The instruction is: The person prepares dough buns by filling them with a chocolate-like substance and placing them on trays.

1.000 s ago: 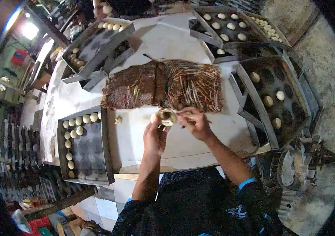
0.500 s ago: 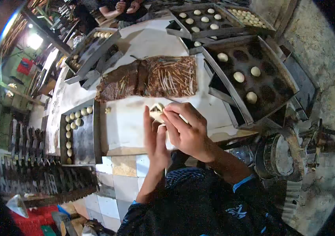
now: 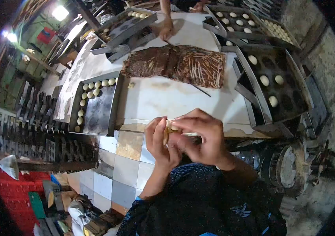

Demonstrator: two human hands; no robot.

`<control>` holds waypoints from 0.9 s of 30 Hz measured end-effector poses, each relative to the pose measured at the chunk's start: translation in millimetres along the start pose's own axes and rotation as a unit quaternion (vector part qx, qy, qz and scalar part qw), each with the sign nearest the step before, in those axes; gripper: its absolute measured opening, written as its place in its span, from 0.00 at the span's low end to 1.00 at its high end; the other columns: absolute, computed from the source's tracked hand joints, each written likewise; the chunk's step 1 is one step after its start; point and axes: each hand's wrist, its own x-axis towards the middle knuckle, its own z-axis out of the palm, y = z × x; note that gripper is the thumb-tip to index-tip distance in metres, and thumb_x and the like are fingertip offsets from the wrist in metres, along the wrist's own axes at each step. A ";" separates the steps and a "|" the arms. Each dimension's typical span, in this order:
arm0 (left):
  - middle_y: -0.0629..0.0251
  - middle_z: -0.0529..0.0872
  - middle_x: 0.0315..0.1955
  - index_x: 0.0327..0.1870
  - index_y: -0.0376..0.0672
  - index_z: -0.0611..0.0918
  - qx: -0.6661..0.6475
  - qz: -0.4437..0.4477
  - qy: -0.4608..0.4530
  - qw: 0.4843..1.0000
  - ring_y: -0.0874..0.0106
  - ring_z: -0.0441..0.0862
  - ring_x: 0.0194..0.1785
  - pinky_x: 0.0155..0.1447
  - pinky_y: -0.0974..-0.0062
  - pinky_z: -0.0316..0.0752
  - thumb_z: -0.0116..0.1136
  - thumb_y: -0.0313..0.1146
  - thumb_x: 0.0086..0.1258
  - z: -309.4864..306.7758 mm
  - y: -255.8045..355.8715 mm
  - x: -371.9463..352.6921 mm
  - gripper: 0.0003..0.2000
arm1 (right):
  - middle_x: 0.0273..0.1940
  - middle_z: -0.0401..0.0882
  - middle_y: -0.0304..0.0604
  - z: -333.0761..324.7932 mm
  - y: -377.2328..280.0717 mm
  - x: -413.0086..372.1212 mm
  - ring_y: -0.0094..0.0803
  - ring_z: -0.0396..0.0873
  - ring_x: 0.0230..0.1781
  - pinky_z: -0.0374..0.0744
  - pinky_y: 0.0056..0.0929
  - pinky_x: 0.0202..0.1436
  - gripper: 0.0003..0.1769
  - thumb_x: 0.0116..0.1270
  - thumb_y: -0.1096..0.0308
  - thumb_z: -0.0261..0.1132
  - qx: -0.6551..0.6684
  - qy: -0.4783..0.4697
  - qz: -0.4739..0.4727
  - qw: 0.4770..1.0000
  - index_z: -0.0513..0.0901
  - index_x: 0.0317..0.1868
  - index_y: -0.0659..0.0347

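A small piece of pale dough [image 3: 170, 126] is pinched between my two hands, just in front of my body near the table's front edge. My left hand [image 3: 160, 142] has its fingers wrapped round the dough's left side. From the right, my right hand [image 3: 206, 137] presses it with bent fingers; its thumb is blurred. Fingers hide most of the dough. Beyond my hands lies a flat slab of dark brown filling [image 3: 155, 63], its right half scored with pale streaks. A thin dark stick [image 3: 201, 90] rests by its near edge.
At left stands a metal tray [image 3: 116, 104] with several dough balls [image 3: 90, 94]. Stacked trays [image 3: 271, 114] with more balls stand at right, and others [image 3: 114, 39] at the back left. Another person's hand [image 3: 166, 30] reaches to the slab's far edge.
My hands have closed more tightly round the dough, whose dark-filled opening showed before. They are nearer my body. Another person's hand has come down to the slab's far edge. The view has shifted.
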 end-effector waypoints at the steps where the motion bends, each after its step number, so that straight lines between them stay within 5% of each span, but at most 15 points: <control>1: 0.44 0.77 0.51 0.58 0.34 0.75 0.002 -0.001 0.009 1.000 0.57 0.77 0.50 0.53 0.61 0.72 0.55 0.35 0.68 -11.9 -3.4 3.6 0.20 | 0.43 0.80 0.46 11.6 -12.2 7.8 0.35 0.83 0.38 0.82 0.29 0.40 0.16 0.57 0.73 0.71 -0.030 -0.020 0.009 0.999 0.82 0.45 0.68; 4: 0.47 0.72 0.54 0.67 0.33 0.67 0.112 -0.042 -0.090 0.989 0.58 0.75 0.52 0.55 0.63 0.71 0.61 0.36 0.61 -49.3 -16.7 11.7 0.32 | 0.46 0.79 0.46 47.6 -8.5 20.2 0.37 0.83 0.40 0.83 0.31 0.41 0.17 0.56 0.72 0.72 -0.081 -0.068 -0.033 0.994 0.82 0.46 0.65; 7: 0.57 0.67 0.51 0.70 0.34 0.61 -0.210 -0.212 0.012 0.954 0.63 0.68 0.55 0.58 0.68 0.67 0.68 0.37 0.50 -71.3 -40.1 16.6 0.44 | 0.44 0.79 0.45 82.6 3.1 38.1 0.37 0.82 0.38 0.82 0.30 0.39 0.15 0.55 0.73 0.72 -0.060 -0.068 -0.063 0.994 0.83 0.44 0.65; 8: 0.57 0.67 0.51 0.70 0.34 0.61 -0.209 -0.218 0.011 0.953 0.63 0.68 0.55 0.58 0.68 0.67 0.68 0.37 0.50 -80.3 -51.0 16.4 0.44 | 0.43 0.80 0.45 93.1 8.0 44.5 0.37 0.81 0.37 0.82 0.30 0.38 0.15 0.55 0.73 0.72 -0.052 -0.066 -0.078 0.993 0.84 0.43 0.64; 10: 0.59 0.66 0.51 0.51 0.40 0.76 -0.526 -0.269 0.036 0.806 0.61 0.69 0.59 0.61 0.66 0.68 0.49 0.45 0.71 -97.5 -71.2 12.5 0.18 | 0.39 0.81 0.43 108.6 9.8 56.1 0.34 0.81 0.33 0.80 0.27 0.35 0.13 0.55 0.73 0.73 -0.025 -0.055 -0.061 0.996 0.85 0.42 0.63; 12: 0.59 0.64 0.47 0.36 0.47 0.77 -0.525 -0.241 0.014 0.816 0.59 0.69 0.54 0.56 0.62 0.72 0.41 0.54 0.75 -103.6 -86.5 11.8 0.20 | 0.36 0.82 0.41 113.8 -0.9 65.7 0.32 0.82 0.32 0.80 0.27 0.33 0.12 0.55 0.73 0.74 0.065 -0.074 0.188 0.977 0.86 0.41 0.60; 13: 0.61 0.63 0.43 0.28 0.50 0.75 -0.423 -0.218 0.024 0.879 0.61 0.67 0.48 0.49 0.62 0.76 0.42 0.55 0.76 -104.7 -92.3 17.7 0.20 | 0.36 0.83 0.43 116.7 0.9 67.8 0.31 0.83 0.32 0.81 0.27 0.33 0.13 0.54 0.72 0.75 0.111 -0.112 0.224 0.962 0.86 0.41 0.61; 14: 0.61 0.63 0.43 0.28 0.50 0.75 -0.426 -0.225 0.022 0.876 0.61 0.67 0.48 0.49 0.62 0.76 0.42 0.55 0.76 -105.8 -96.2 25.6 0.20 | 0.36 0.83 0.43 122.7 10.8 62.7 0.31 0.83 0.32 0.81 0.27 0.33 0.13 0.54 0.72 0.75 0.107 -0.109 0.232 0.961 0.86 0.41 0.61; 16: 0.61 0.63 0.44 0.26 0.51 0.75 -0.346 -0.134 -0.050 0.927 0.64 0.65 0.44 0.45 0.65 0.77 0.49 0.52 0.74 -103.6 -105.3 43.2 0.18 | 0.38 0.82 0.46 135.3 32.8 55.2 0.29 0.82 0.34 0.80 0.23 0.37 0.17 0.54 0.73 0.75 0.129 -0.029 0.001 0.991 0.84 0.44 0.66; 17: 0.58 0.66 0.43 0.42 0.49 0.79 -0.346 -0.085 -0.008 0.934 0.65 0.69 0.43 0.41 0.70 0.78 0.57 0.50 0.71 -94.4 -111.1 48.6 0.14 | 0.41 0.82 0.50 130.4 28.7 56.6 0.33 0.84 0.37 0.81 0.24 0.39 0.17 0.55 0.75 0.73 0.070 -0.037 -0.023 0.997 0.83 0.46 0.68; 19: 0.58 0.66 0.44 0.49 0.50 0.75 -0.303 -0.099 0.034 0.947 0.66 0.69 0.43 0.40 0.70 0.78 0.60 0.48 0.68 -76.4 -102.0 60.3 0.16 | 0.45 0.82 0.50 127.4 18.8 57.8 0.38 0.84 0.41 0.83 0.30 0.43 0.18 0.54 0.78 0.71 -0.021 -0.010 -0.021 1.000 0.83 0.47 0.66; 21: 0.57 0.64 0.48 0.66 0.50 0.60 -0.273 -0.088 0.048 0.957 0.68 0.68 0.44 0.38 0.73 0.79 0.71 0.46 0.59 -56.9 -102.5 63.2 0.38 | 0.50 0.82 0.49 115.7 36.0 52.3 0.39 0.85 0.43 0.83 0.32 0.45 0.18 0.55 0.78 0.71 -0.063 0.047 -0.093 0.993 0.83 0.48 0.64; 22: 0.57 0.65 0.48 0.68 0.44 0.59 -0.357 -0.178 0.091 0.912 0.70 0.69 0.45 0.42 0.70 0.79 0.77 0.48 0.52 -41.6 -85.8 68.7 0.47 | 0.50 0.82 0.49 103.1 41.6 50.7 0.39 0.85 0.43 0.83 0.32 0.45 0.18 0.55 0.78 0.71 -0.065 0.053 -0.098 0.992 0.83 0.48 0.64; 25: 0.57 0.69 0.51 0.65 0.37 0.66 -0.407 -0.154 -0.153 0.887 0.70 0.72 0.48 0.46 0.69 0.75 0.82 0.52 0.42 -4.5 -97.3 80.6 0.50 | 0.48 0.84 0.51 68.1 54.4 42.2 0.37 0.86 0.38 0.82 0.30 0.43 0.14 0.61 0.73 0.69 0.058 0.093 -0.018 0.994 0.84 0.48 0.63; 27: 0.59 0.78 0.36 0.39 0.37 0.80 -0.387 -0.110 -0.152 0.903 0.67 0.77 0.39 0.41 0.71 0.74 0.80 0.47 0.47 33.0 -89.1 87.0 0.27 | 0.46 0.85 0.51 48.6 73.0 32.8 0.37 0.85 0.37 0.81 0.29 0.42 0.12 0.63 0.71 0.68 0.100 0.088 0.045 0.990 0.84 0.46 0.64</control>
